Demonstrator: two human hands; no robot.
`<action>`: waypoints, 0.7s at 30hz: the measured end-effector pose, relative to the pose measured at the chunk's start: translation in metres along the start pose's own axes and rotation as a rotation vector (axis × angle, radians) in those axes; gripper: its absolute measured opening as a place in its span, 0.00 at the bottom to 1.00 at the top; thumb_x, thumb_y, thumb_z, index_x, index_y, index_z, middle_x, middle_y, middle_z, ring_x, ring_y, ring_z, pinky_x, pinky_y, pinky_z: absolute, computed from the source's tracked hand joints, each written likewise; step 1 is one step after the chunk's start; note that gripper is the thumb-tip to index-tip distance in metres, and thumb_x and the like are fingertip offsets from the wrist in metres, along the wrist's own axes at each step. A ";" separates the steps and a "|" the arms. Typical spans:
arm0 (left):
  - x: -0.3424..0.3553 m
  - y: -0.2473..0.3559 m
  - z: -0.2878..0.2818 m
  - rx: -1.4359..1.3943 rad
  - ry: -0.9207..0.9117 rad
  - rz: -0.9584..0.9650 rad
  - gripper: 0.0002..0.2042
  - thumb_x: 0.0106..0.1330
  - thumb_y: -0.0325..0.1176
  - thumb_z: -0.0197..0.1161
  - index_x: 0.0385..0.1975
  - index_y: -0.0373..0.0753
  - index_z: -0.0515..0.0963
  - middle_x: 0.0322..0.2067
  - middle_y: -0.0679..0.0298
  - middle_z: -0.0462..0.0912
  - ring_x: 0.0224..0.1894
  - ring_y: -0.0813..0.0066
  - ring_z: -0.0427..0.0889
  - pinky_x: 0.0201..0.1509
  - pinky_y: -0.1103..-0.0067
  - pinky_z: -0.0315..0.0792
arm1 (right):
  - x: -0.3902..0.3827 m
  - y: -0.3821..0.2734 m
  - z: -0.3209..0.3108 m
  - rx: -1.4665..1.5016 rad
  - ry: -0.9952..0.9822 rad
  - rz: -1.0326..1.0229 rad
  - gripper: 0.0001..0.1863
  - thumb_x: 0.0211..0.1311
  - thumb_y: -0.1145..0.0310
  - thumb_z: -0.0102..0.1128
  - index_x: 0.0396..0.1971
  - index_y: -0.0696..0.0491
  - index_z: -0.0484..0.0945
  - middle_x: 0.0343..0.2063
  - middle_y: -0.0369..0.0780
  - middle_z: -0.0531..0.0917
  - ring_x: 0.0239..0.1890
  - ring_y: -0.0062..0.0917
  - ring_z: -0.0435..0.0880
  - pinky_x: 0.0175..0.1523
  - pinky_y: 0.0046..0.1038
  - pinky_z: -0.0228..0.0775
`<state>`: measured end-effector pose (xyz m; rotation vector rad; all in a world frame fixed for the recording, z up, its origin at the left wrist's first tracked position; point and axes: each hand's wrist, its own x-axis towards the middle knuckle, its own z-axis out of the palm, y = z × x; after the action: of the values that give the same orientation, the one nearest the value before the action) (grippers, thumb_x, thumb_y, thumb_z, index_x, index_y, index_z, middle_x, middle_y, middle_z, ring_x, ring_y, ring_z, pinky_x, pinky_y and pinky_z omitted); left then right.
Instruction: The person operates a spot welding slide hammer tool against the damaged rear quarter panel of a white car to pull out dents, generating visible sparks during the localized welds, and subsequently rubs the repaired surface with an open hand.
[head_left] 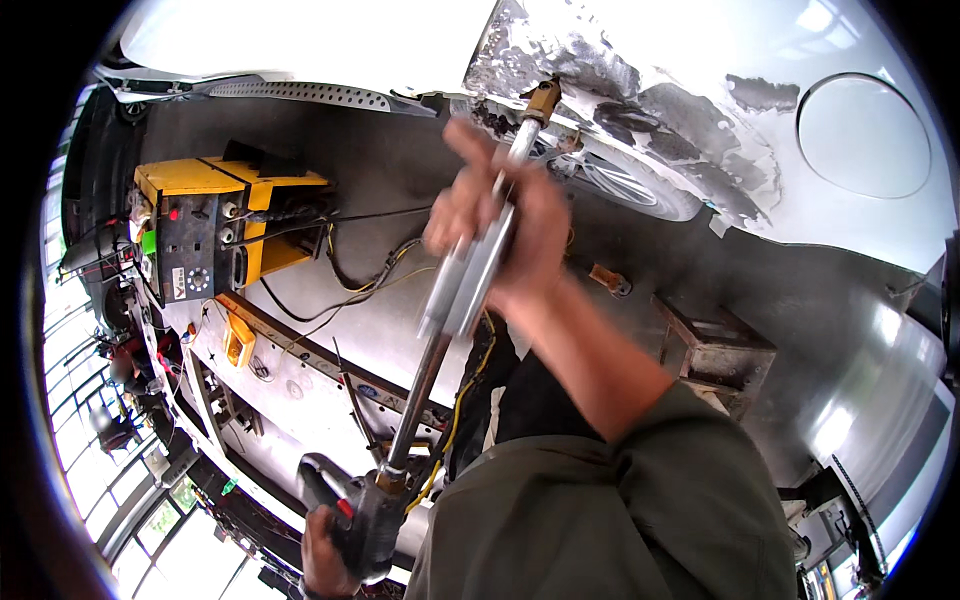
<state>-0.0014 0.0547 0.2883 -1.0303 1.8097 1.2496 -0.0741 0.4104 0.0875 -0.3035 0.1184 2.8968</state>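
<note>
A slide-hammer dent puller (418, 403) slants from seven o'clock to between twelve and one, where its brass-coloured head (543, 103) overlaps the edge of a patchy white car panel (690, 120); contact is hard to tell. The left hand (325, 562) grips its black handle (375, 525) at seven; the right hand (530, 230), blurred, wraps the silver sliding weight (470, 275) near centre. A yellow-cased welder (195, 245) stands toward half past nine, a small stool (725, 360) just past three.

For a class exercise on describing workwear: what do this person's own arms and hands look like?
No gloves show on the left hand or the blurred right hand. The right sleeve is olive-grey, loose and creased, ending near the elbow and leaving the forearm bare.
</note>
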 end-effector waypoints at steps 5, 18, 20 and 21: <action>-0.020 0.030 0.000 0.140 0.021 0.066 0.31 0.75 0.55 0.37 0.55 0.33 0.77 0.45 0.54 0.87 0.44 0.62 0.89 0.52 0.66 0.83 | -0.083 0.084 0.042 0.027 -0.101 0.223 0.12 0.70 0.62 0.59 0.42 0.55 0.76 0.16 0.32 0.73 0.20 0.18 0.76 0.37 0.30 0.76; 0.103 -0.072 -0.052 0.078 -0.106 -0.079 0.30 0.75 0.52 0.42 0.61 0.31 0.73 0.50 0.51 0.85 0.49 0.58 0.87 0.58 0.65 0.81 | -0.077 0.057 0.001 -0.249 0.047 0.274 0.09 0.70 0.65 0.58 0.40 0.54 0.75 0.20 0.31 0.72 0.22 0.16 0.73 0.40 0.29 0.76; 0.107 -0.071 -0.045 0.028 -0.169 -0.111 0.30 0.75 0.52 0.42 0.62 0.31 0.72 0.51 0.51 0.85 0.50 0.58 0.87 0.59 0.64 0.80 | -0.078 0.057 -0.005 -0.271 0.051 0.264 0.08 0.70 0.65 0.58 0.40 0.54 0.75 0.21 0.31 0.72 0.23 0.16 0.73 0.40 0.29 0.76; 0.107 -0.067 -0.040 0.019 -0.191 -0.122 0.30 0.75 0.52 0.42 0.62 0.31 0.72 0.51 0.51 0.85 0.50 0.58 0.87 0.60 0.64 0.80 | -0.079 0.059 -0.007 -0.266 0.058 0.251 0.09 0.70 0.64 0.58 0.40 0.54 0.75 0.21 0.31 0.72 0.23 0.15 0.73 0.40 0.29 0.76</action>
<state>0.0069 -0.0216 0.1804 -0.9612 1.5876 1.2117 -0.0111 0.3357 0.1004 -0.4477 -0.2393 3.1555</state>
